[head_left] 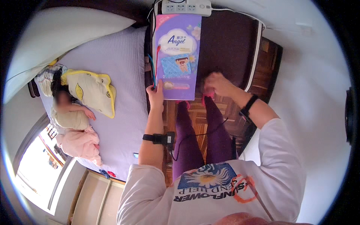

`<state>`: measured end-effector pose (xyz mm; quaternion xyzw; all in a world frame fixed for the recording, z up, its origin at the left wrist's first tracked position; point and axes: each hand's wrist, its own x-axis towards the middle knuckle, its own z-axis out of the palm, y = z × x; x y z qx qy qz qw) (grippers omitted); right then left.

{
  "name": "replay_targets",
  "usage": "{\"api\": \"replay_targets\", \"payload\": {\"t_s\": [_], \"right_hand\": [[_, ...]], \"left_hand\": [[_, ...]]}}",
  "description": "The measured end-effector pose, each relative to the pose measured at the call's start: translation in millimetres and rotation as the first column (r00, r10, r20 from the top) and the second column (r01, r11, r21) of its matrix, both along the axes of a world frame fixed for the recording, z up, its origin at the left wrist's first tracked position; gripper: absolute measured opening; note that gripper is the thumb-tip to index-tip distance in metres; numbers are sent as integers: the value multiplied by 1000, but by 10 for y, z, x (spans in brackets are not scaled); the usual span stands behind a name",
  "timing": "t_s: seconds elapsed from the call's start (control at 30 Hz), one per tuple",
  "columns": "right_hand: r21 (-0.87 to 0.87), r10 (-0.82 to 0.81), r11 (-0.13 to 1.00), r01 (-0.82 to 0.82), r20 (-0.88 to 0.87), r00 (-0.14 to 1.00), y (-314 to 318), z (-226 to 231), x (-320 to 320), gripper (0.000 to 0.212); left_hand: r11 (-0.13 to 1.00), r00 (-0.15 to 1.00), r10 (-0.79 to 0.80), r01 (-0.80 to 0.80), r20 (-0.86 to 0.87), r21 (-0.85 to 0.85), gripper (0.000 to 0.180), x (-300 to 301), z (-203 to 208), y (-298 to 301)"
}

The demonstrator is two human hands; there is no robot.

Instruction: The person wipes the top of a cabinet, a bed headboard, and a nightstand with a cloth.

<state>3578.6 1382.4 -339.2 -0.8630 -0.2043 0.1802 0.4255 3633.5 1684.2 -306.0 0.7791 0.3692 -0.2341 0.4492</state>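
A flat purple package (180,84) with a flower print lies on a dark brown cabinet top, its near end reaching past the front edge. My left hand (156,93) is at its lower left side, closed around red and teal cables (155,69) that run together into the fingers. The red cable's tip rests on the package. On the package, a small light-blue card or packet (174,65) shows a cartoon figure. To the right of the package, my right hand (220,84) is curled and slightly blurred over the cabinet's front edge; whatever its fingers hold is hidden.
A white power strip (186,7) sits behind the package, with a white cord (240,13) leading right. At left, a person (71,116) lies on a lilac bed (125,75) beside a yellow-edged pillow (90,90). Wood flooring (191,118) shows below my hands.
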Motion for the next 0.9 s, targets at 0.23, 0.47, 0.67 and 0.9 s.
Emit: {"api": "replay_targets", "payload": {"t_s": [0.23, 0.47, 0.67, 0.9], "right_hand": [[-46, -568, 810, 585, 186, 802, -1076, 229, 1102, 32], [-320, -637, 503, 803, 490, 595, -1390, -280, 1517, 50], [-189, -582, 544, 818, 617, 530, -1157, -324, 1731, 42], [-32, -525, 792, 610, 476, 705, -415, -194, 1151, 44]], "left_hand": [[915, 969, 101, -179, -223, -362, 70, -8, -168, 233], [831, 987, 113, -157, -114, -533, 45, -15, -274, 186], [808, 992, 59, -115, -114, -578, 50, 41, 37, 227], [775, 982, -38, -87, -183, -626, 49, 120, 331, 421]]}}
